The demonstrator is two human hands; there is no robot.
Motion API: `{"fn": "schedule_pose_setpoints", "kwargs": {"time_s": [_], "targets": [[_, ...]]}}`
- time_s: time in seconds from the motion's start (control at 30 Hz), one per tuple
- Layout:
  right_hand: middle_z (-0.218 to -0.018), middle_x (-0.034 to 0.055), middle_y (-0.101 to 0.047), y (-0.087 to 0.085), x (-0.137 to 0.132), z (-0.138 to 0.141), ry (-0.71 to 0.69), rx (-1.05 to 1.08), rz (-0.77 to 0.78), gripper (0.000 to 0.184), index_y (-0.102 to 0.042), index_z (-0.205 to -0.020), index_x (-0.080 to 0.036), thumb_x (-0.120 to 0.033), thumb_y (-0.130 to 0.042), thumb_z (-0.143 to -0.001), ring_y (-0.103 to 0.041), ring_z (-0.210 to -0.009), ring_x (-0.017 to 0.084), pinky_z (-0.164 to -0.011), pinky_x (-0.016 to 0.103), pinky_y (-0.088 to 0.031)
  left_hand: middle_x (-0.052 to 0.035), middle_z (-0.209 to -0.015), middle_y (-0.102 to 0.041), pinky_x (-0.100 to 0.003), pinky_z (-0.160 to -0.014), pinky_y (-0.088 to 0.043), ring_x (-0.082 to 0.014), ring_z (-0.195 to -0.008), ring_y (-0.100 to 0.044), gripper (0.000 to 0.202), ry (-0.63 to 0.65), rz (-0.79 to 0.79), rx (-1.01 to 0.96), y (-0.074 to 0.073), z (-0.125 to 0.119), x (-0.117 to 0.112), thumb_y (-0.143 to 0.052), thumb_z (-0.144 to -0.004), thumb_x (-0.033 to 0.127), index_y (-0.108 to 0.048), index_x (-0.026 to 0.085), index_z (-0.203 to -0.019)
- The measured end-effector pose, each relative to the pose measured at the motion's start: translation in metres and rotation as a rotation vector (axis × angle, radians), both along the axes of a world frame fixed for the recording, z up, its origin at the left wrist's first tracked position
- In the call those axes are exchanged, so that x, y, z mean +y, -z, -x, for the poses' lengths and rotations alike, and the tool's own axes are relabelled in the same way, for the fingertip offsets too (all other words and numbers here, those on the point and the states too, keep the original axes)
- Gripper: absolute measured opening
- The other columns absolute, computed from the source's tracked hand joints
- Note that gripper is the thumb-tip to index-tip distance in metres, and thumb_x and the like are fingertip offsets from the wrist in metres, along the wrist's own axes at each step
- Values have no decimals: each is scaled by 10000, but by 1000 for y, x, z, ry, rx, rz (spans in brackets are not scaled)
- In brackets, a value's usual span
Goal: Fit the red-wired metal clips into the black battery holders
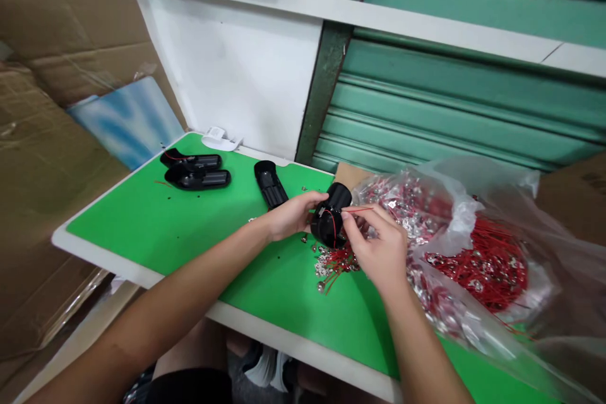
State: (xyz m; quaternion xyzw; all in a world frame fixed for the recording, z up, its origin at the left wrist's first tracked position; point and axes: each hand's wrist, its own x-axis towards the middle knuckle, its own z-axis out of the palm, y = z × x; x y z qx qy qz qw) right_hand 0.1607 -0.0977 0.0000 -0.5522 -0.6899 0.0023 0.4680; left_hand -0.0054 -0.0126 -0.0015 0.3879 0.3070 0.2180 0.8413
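My left hand (294, 214) grips a black plastic housing (328, 225) from its left side, holding it tilted above the green tabletop. A thin red wire (356, 209) crosses the housing, and its free end is pinched between the thumb and forefinger of my right hand (381, 243). Below them lies a small pile of red wires with metal contacts (337, 260). Just beyond my left wrist is another black housing (269, 183), partly covered by that hand. Two more black housings (197, 178) rest side by side at the far left, with red wire showing on them.
Clear plastic bags (449, 227) full of red wires and metal contacts cover the right of the green table (123, 227). A white curved piece (221, 139) sits at the back edge. Cardboard (42, 202) stands at left; a green shutter (426, 95) rises behind.
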Motion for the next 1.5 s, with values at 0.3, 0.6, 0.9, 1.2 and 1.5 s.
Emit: {"fn": "schedule_pose_setpoints", "kwargs": {"time_s": [0.3,0.6,0.9,1.2,1.5], "targets": [[-868,37,-739,0,-1,0,6,-31,-47,102,-719,-916,-224,-202,-629,-957,-684,-768,181,-707,329,-548,-60,-897,-710,-274,-768,-453,-166,-814,-584,284,53,30,-30,4,1,2,-683,-787,418,-688,143,-860],[-860,34,-741,7,4,-1,-51,-77,-13,118,-700,-885,-225,-195,-608,-951,-705,-777,185,-736,322,-566,-7,-803,-614,-263,-701,-414,-160,-750,-543,269,-51,-170,55,5,-2,-3,-655,-670,347,-626,174,-874],[-1086,95,-683,9,3,1,-69,82,40,209,-735,-1089,-248,-228,-588,-940,-678,-976,228,-832,396,-591,-25,-1025,-614,-284,-886,-440,-190,-973,-546,452,-138,-441,56,9,-5,-6,-675,-721,215,-572,168,-1159],[-1348,155,-637,24,8,5,-133,441,251,573,-406,-1512,-265,-247,-552,-958,-696,-1127,239,-824,371,-638,-62,-1158,-621,-346,-1087,-400,-239,-1207,-521,453,-51,-653,42,11,-5,-9,-635,-864,312,-498,183,-1276],[-1346,150,-644,26,5,16,-141,506,240,529,-402,-1511,-260,-270,-502,-991,-699,-1124,226,-898,381,-623,-90,-1194,-568,-358,-1088,-403,-238,-1168,-530,437,-73,-775,113,11,-7,-14,-622,-928,412,-453,174,-1253]]}}
